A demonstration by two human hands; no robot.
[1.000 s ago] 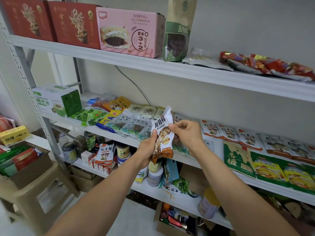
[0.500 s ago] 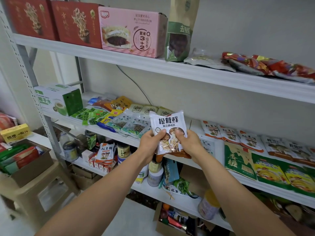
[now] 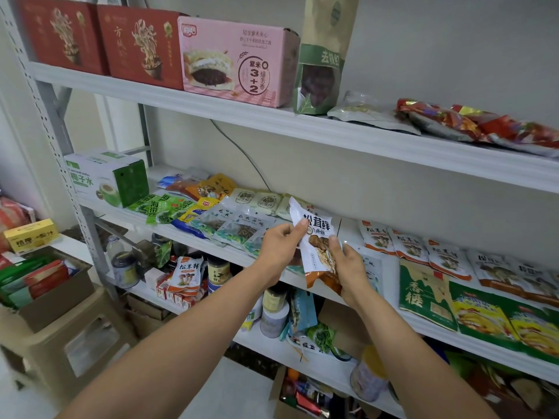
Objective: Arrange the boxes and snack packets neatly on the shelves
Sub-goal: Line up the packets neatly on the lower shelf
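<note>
Head camera, from the left: a small yellow cardboard box (image 3: 30,235) sits low beside the shelving. On the top shelf (image 3: 302,128) two dark red boxes (image 3: 142,43) stand against a pink cardboard box (image 3: 236,62), with a tall green-and-brown pouch (image 3: 320,55) upright just beside it. On the middle shelf (image 3: 127,217) a green-and-white carton (image 3: 106,176) stands at the left end, followed by flat green seaweed packets (image 3: 160,207) and clear-fronted packets (image 3: 236,225).

The left grip (image 3: 278,249) pinches the upper left edge of a white-and-orange mushroom snack packet (image 3: 317,228). That packet is held in the air in front of the middle shelf, tilted, its top corner leaning left. The right grip (image 3: 351,267) is closed on its lower half, thumb on the front.

Right of both grips, a row of matching white-and-orange packets (image 3: 423,249) lies flat on the same shelf. A flat green pouch (image 3: 423,291) and yellow-and-green packets (image 3: 499,322) lie nearer the edge. Red foil packets (image 3: 484,125) lie at the top shelf's right end.
</note>
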